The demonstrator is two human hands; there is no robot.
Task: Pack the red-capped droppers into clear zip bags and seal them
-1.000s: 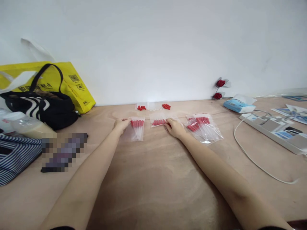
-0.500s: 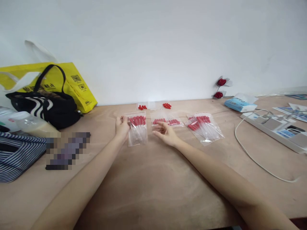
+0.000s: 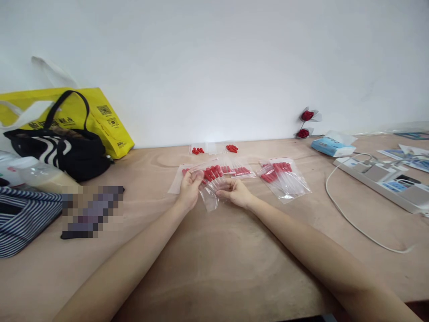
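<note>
A clear zip bag [image 3: 211, 190] of long, thin pieces with red ends is held tilted above the table. My left hand [image 3: 188, 192] pinches its left upper side, thumb in front. My right hand [image 3: 237, 193] closes on its right edge, with the thumb across the front and the fingertips partly hidden. Behind my left hand lies another clear bag [image 3: 174, 182], mostly covered. A similar bag [image 3: 243, 172] with red-ended pieces lies behind my right hand. Overlapping bags [image 3: 291, 183] with red-ended pieces rest to the right.
Small bags of red pieces [image 3: 232, 148] lie near the wall. On the left are a yellow bag [image 3: 114, 129], a black bag [image 3: 83, 156], a bottle [image 3: 50, 174] and a blurred-out flat object [image 3: 95, 212]. Rightward are a blue tissue pack [image 3: 330, 145], a power strip [image 3: 378, 183] and a looping cable [image 3: 348, 219].
My left hand has lifted the bag off the table and moved it right, uncovering another bag beneath. My right hand, apart from it before, now grips its right edge.
</note>
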